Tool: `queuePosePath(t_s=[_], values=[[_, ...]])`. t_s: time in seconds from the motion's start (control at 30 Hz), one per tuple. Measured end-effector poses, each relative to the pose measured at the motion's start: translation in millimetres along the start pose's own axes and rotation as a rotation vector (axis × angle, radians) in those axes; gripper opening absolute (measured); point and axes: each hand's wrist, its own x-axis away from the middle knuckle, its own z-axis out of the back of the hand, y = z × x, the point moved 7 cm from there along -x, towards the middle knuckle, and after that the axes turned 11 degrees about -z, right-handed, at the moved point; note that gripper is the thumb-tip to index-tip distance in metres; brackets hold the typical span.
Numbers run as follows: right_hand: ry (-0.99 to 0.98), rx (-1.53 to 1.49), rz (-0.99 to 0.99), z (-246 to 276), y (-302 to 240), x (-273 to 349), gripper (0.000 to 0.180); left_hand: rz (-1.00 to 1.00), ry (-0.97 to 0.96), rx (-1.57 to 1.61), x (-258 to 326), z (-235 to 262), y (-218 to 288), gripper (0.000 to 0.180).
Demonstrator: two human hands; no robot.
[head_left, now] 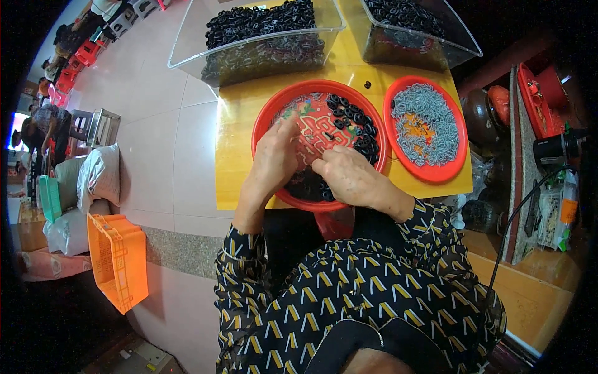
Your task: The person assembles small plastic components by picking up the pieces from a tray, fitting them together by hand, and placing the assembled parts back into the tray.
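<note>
Both my hands are over a round red tray (256,146) with a patterned bottom. My left hand (276,156) is above its left part, fingers bent together; what they hold, if anything, is hidden. Close beside it, my right hand (352,176) is curled in a pinch, knuckles up, its fingertips hidden. Small black ring-like parts (367,140) lie along the tray's right side, and more are at its bottom near my right hand. Some thin silvery pieces (311,101) lie near the far rim.
Right of it, a red oval tray (462,149) holds a pile of small silvery metal hooks (423,118). Two clear bins (268,68) of black parts stand at the yellow table's (233,124) far side. One loose black part (367,85) lies between. An orange crate (124,265) is on the left floor.
</note>
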Motion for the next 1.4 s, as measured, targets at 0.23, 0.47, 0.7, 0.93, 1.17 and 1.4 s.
queuePosePath(t_s=[0.23, 0.47, 0.7, 0.93, 1.17, 1.4], values=[[0.116, -0.138, 0.042, 8.7, 9.5, 3.2, 0.012, 0.251, 0.183, 0.509, 44.5, 7.6, 6.1, 0.011], [-0.224, -1.434, -0.384, -1.5, 33.8, 12.1, 0.005, 0.521, 0.312, 0.994, 64.3, -6.7, 25.0, 0.004], [-0.106, -1.727, -0.342, -11.0, 27.6, 20.1, 0.007, 0.485, 0.345, 1.249, 65.1, -24.5, 33.8, 0.005], [-0.058, -1.564, -0.313, 8.6, 22.3, 28.9, 0.014, 0.554, 0.403, 1.466, 65.3, -24.1, 37.6, 0.008], [0.019, -1.391, -0.299, 8.7, 23.8, 32.0, 0.012, 0.502, 0.458, 1.555, 63.3, -25.4, 40.7, 0.007], [-0.012, -1.403, -0.368, 4.6, 12.5, 34.3, 0.013, 0.510, 0.503, 1.551, 66.6, -24.4, 39.8, 0.011]])
